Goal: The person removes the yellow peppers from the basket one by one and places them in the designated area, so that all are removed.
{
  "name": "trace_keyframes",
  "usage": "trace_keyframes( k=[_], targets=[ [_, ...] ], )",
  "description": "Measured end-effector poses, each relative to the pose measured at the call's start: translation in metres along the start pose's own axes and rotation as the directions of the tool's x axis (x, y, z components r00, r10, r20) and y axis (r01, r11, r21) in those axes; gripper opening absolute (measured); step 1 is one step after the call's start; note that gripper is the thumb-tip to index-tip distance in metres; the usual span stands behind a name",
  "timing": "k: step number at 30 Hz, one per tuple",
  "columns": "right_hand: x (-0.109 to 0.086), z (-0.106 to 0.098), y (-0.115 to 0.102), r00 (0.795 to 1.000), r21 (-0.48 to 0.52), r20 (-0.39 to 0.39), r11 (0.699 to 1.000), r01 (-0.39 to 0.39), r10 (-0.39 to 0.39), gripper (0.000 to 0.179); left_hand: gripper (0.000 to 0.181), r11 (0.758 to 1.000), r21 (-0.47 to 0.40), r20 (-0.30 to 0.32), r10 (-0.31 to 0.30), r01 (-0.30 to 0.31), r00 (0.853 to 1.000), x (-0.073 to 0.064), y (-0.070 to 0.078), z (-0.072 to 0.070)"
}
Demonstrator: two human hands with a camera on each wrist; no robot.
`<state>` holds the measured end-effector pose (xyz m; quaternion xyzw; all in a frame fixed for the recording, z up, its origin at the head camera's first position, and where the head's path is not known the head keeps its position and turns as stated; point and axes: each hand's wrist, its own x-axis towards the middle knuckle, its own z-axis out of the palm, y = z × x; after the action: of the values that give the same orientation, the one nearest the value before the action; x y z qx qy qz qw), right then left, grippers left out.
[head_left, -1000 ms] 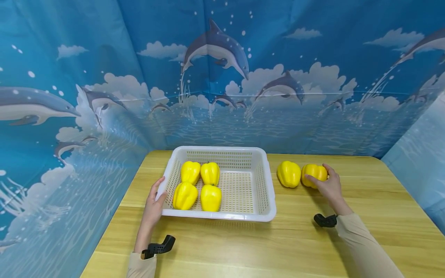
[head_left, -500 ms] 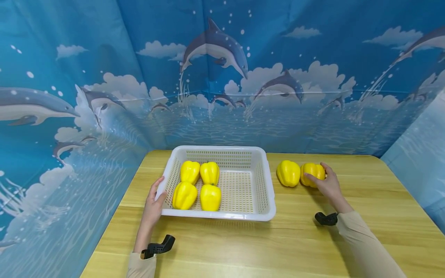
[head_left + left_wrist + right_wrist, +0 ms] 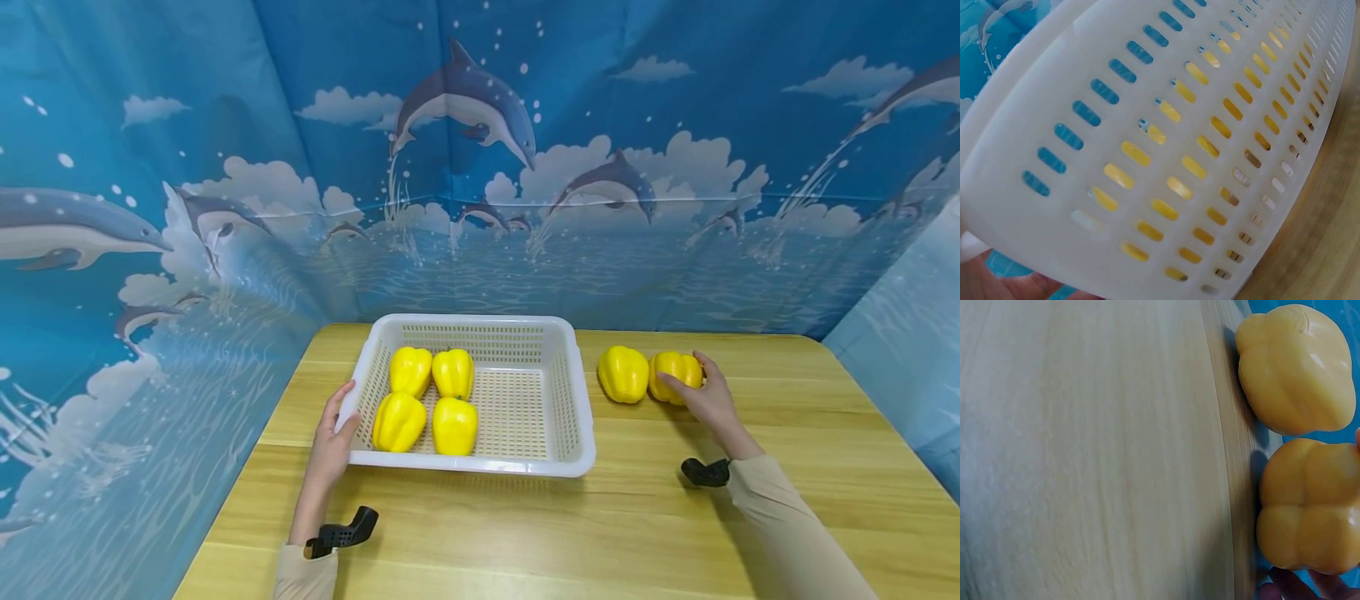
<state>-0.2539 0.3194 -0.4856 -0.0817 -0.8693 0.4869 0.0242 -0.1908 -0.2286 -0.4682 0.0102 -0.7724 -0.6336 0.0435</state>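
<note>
A white plastic basket [image 3: 480,467] with slotted walls stands on the table, several yellow bell peppers in its left half. At its left rim is my left hand [image 3: 332,442], thumb and fingers holding the edge; some fingertips show under the rim in the left wrist view. To the right of the basket, two more yellow bell peppers lie side by side. My right hand [image 3: 708,400] grips the right-hand bell pepper [image 3: 672,375], thumb in front and fingers round its far side. The other bell pepper [image 3: 623,375] sits just left of it, close by.
The wooden table [image 3: 480,533] ends at the back against a blue dolphin-print curtain [image 3: 480,267], which also hangs along the left and right. Each wrist wears a black camera mount, such as the left one [image 3: 345,532].
Almost nothing differs. Both hands, the basket and the bell peppers keep their places, apart from a very slight shift of the right wrist.
</note>
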Motion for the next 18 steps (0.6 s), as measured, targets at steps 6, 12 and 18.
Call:
trace_keyframes(
  k=[6, 12, 18],
  targets=[
    [-0.001, 0.001, -0.001, 1.000, 0.006, -0.006, 1.000, -0.030, 0.030, 0.102, 0.052, 1.000, 0.004, -0.004, -0.007, 0.007, 1.000, 0.000, -0.001, 0.000],
    [-0.004, 0.002, -0.005, 0.998, 0.024, -0.060, 1.000, 0.003, -0.002, 0.099, 0.052, 1.000, 0.001, -0.004, -0.009, 0.009, 1.000, 0.001, -0.002, 0.000],
    [-0.010, 0.005, -0.018, 0.978, 0.064, -0.206, 0.997, 0.035, -0.021, 0.087, 0.052, 1.000, -0.004, 0.000, 0.007, -0.007, 1.000, 0.002, -0.004, -0.001]
  ],
)
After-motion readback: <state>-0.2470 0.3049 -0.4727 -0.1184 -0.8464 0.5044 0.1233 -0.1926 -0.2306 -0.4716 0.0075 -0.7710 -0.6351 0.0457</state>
